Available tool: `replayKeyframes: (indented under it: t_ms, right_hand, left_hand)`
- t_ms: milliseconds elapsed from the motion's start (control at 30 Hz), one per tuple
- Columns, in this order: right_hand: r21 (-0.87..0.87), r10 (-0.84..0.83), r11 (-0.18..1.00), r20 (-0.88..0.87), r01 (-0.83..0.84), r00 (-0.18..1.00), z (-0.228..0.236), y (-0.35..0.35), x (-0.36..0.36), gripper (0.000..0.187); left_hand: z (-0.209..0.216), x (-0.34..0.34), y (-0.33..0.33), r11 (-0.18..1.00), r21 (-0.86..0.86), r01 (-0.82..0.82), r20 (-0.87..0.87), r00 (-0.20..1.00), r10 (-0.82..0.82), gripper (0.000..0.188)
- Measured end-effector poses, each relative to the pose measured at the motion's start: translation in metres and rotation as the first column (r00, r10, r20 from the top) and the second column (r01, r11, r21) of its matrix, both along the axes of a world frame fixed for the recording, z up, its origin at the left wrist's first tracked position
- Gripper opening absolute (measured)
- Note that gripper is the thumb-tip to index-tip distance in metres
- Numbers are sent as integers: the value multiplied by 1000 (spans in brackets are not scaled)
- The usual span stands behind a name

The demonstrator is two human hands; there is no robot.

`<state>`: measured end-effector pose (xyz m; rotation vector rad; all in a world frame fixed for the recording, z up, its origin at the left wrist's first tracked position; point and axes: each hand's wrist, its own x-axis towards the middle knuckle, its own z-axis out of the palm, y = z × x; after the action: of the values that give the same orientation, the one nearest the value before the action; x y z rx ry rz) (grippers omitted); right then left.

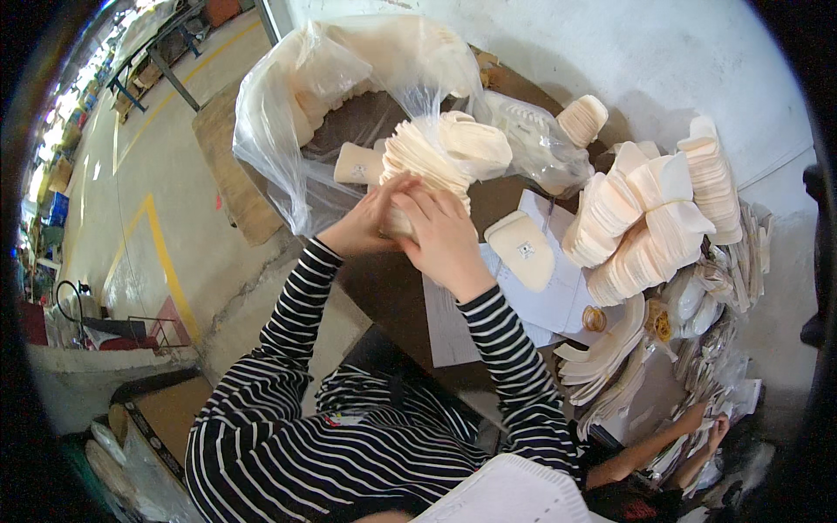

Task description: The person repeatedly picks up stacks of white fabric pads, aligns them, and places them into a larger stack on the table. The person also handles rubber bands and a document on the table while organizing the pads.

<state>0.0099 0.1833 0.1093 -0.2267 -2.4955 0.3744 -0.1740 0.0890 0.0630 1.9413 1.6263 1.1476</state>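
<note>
A stack of cream insole-shaped pads (417,166) fans out on the brown table in front of me. My left hand (377,213) curls against its near left side, and my right hand (438,237) closes over its near end with bent fingers. The pads between my palms are mostly hidden. Just left of the stack lies a cream pad (357,164) with a small dark mark. Right of my right hand, a few similar marked pads (521,251) rest on white paper sheets (571,292).
A clear plastic bag (270,131) of pads curves behind the stack. Bundled pads (645,218) stand at the right, near rubber bands (594,319) and long cream strips (610,357). Another person's hands (706,427) handle pieces at the lower right. A white wall (697,61) borders the table's far side.
</note>
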Motion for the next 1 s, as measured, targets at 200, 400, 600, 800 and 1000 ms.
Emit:
replayKeyframes:
  t_ms: [200,400,600,800,1000]
  right_hand:
    - [202,-45,979,52,33,998,-18,26,32,27]
    - [219,24,974,156,-58,987,-17,21,88,21]
    - [214,-220,961,219,173,950,-26,48,122,21]
    - [193,-321,936,127,294,939,-8,67,103,47]
    - [-133,-105,983,150,125,983,-11,13,63,80]
  left_hand:
    - [9,20,5,989,17,-146,-402,905,140,81]
    - [2,12,24,977,173,-125,-304,937,173,62]
    - [-9,-30,46,979,140,-150,-131,977,169,59]
    - [-8,-6,36,978,172,-117,-274,948,161,68]
    - [-36,25,18,903,264,-338,-148,911,384,111]
